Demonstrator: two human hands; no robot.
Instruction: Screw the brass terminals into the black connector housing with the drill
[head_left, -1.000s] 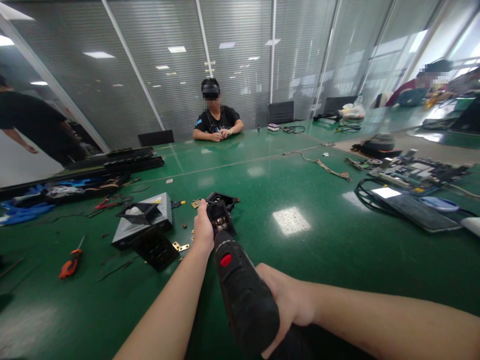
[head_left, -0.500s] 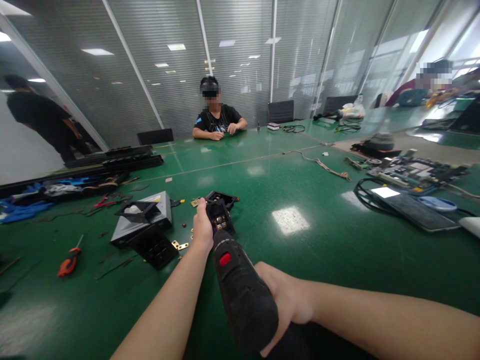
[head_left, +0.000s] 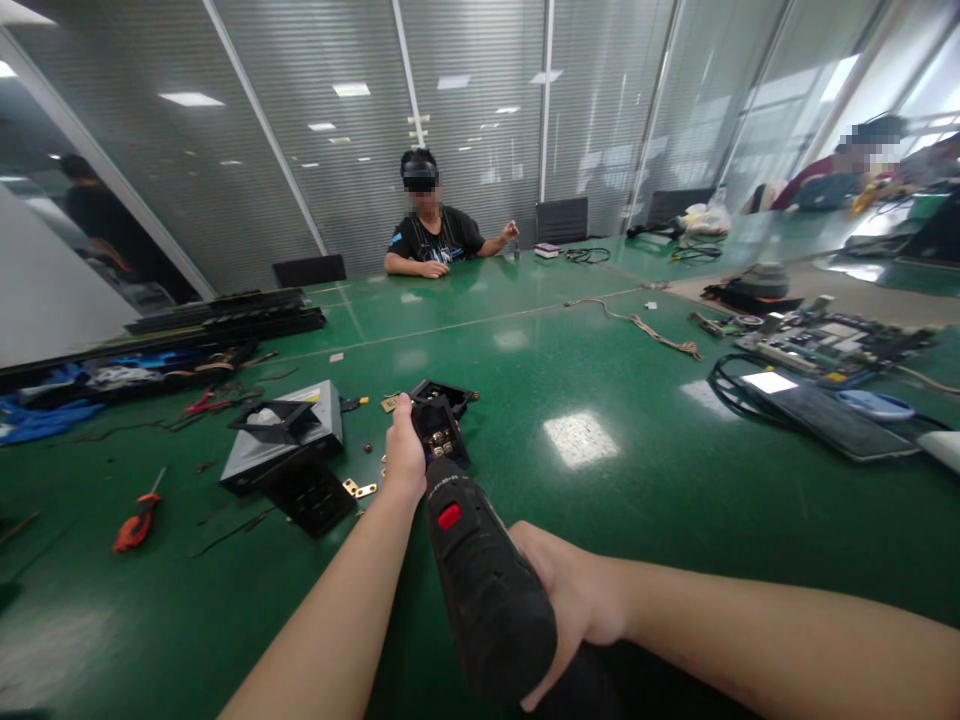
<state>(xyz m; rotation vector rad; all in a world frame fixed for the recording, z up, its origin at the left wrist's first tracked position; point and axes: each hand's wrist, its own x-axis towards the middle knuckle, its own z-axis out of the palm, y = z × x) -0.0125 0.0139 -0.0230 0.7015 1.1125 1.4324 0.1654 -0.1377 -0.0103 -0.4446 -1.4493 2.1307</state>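
- The right hand (head_left: 571,600) is wrapped tight round the grip of a chunky black power screwdriver with a red switch (head_left: 480,575), its nose pointed forward into a small black plastic block with brass terminals (head_left: 442,437).
- That block sits on the glossy green table (head_left: 600,500), just ahead of the person and propped against an open black box-shaped shell (head_left: 444,397) behind it.
- The left hand (head_left: 405,455) clamps the block's left side, thumb up along its edge, forearm stretched straight out from the lower left.
- Progress, as I read it: the driving is mid-way. The tool's tip is hidden at the brass terminals, so whether a screw is seated I cannot tell.
- Loose brass pieces (head_left: 361,489) lie just left of the block, so there looks to be hardware yet to deal with.
- Further left, a grey flat metal case with a black frame on top (head_left: 289,435) lies opened, beside a black ribbed panel (head_left: 311,497).
- An orange-handled screwdriver (head_left: 136,522) rests untouched, well apart at the left.
- Right arm comes in low from the right edge, wrist bent inward to line the tool up.
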